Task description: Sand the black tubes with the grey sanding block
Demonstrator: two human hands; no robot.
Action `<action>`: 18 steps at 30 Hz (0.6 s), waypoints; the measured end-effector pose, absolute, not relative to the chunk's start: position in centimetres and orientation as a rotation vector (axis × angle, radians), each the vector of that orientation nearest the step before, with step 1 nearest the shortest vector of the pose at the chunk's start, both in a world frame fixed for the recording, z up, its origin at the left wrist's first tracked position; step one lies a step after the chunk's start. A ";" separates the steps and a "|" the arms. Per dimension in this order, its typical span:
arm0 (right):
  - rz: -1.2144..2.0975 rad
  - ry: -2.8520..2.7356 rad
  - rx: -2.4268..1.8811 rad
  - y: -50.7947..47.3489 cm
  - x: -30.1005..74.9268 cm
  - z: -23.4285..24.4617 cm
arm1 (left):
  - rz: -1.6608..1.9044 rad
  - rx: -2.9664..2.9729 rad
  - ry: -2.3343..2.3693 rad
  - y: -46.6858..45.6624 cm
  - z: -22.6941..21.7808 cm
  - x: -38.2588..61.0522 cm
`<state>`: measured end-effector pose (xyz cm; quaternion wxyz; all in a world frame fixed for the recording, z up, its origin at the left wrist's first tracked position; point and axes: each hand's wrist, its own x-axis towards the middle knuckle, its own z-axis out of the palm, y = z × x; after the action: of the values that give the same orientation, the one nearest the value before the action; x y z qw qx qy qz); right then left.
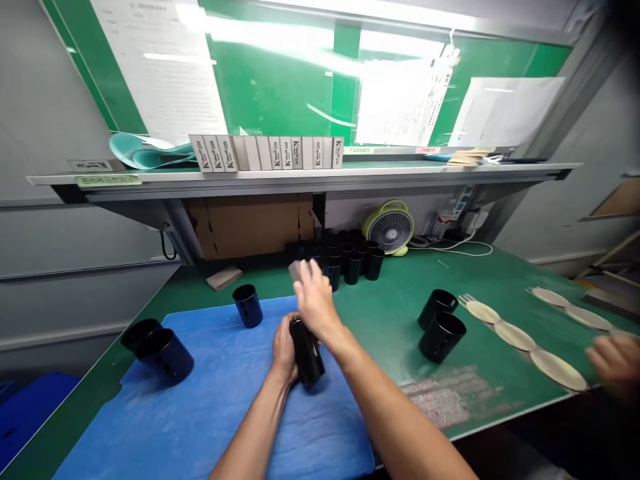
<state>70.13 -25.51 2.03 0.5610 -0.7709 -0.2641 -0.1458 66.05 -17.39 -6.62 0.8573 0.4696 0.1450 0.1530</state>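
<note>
Green bench (380, 313), blue mat (210, 427) reaching its near edge: left hand (285, 348) clenched round a black mug (306, 350) mid-mat, right hand (315, 297) open just above it, free mat either side, another mug (247, 305) near the mat's far edge.

Black mug (306, 351), tilted, gripped in left hand (285, 348)

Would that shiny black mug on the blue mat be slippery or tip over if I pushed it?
The shiny black mug looks smooth, so it might feel a bit slippery. It seems hard and stiff, probably ceramic, so it could chip if dropped. Standing on its end, it would likely tip if pushed hard near the top.
</note>
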 end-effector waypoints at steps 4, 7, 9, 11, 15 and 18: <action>-0.212 -0.459 -1.481 -31.0 71.6 3.0 | 0.240 0.921 0.200 -17.9 -5.7 65.3; -0.065 -0.327 -1.343 -35.5 68.8 0.4 | 0.179 0.884 0.209 -17.8 -5.2 65.1; 0.029 -0.250 -1.252 -37.2 66.7 -1.1 | 0.111 0.855 0.230 -17.7 -5.0 65.1; 0.106 -0.185 -1.180 -37.8 64.8 -2.1 | 0.076 0.830 0.237 -17.6 -5.0 65.1; -0.006 -0.266 -1.520 -38.0 61.8 -3.4 | 0.115 0.835 0.241 -17.7 -5.2 65.0; -0.219 -0.392 -1.911 -38.1 60.0 -4.4 | 0.142 0.839 0.289 -17.8 -5.3 65.1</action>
<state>59.99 -38.12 -4.37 0.5557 -0.8094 -0.1659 -0.0927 65.10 -17.80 -5.33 0.9008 0.4055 0.1395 0.0685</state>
